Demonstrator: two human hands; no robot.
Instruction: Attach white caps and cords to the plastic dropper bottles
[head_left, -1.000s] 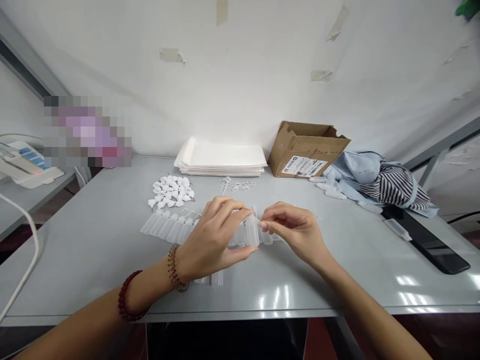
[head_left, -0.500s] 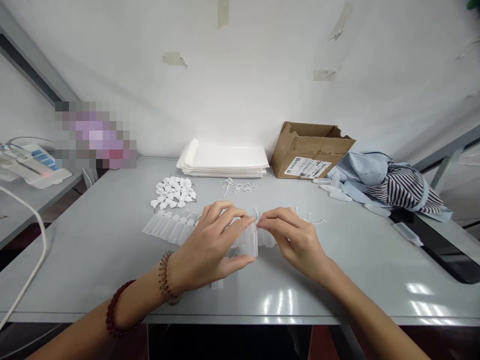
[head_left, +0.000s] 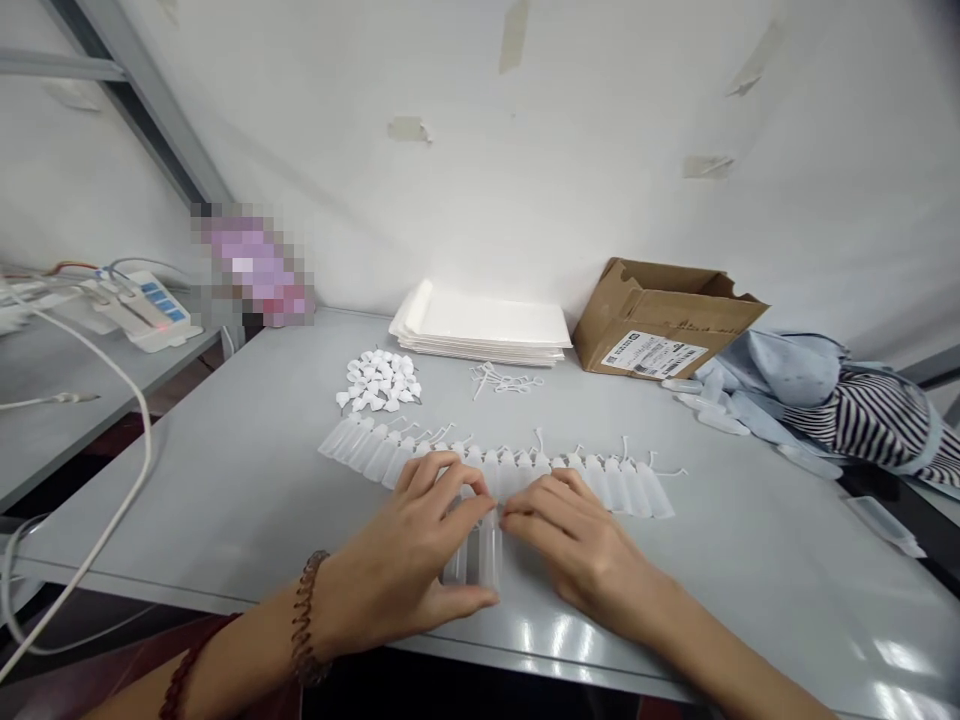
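Between the thumb and fingers of my left hand (head_left: 409, 545) is a small clear plastic case (head_left: 490, 552), held upright near the table's front edge. The fingers of my right hand (head_left: 574, 530) are pressed together beside the top of that case; whatever they may pinch is hidden. Just beyond both hands lies a curved row of similar translucent plastic cases (head_left: 634, 488), many with thin white plastic hooks sticking out of their far ends. My hands cover the middle of the row. Another clear piece shows partly behind my left fingers.
A pile of small white caps (head_left: 380, 378) and some loose white hooks (head_left: 506, 380) lie farther back. Against the wall are a stack of white sheets (head_left: 487, 325) and an open cardboard box (head_left: 660, 320). Cloth (head_left: 870, 410) and loose cases sit right; a white cable (head_left: 142, 450) hangs left.
Both hands have come nearer the table's front edge with the case, uncovering more of the row behind. The whole view has shifted and tilted.
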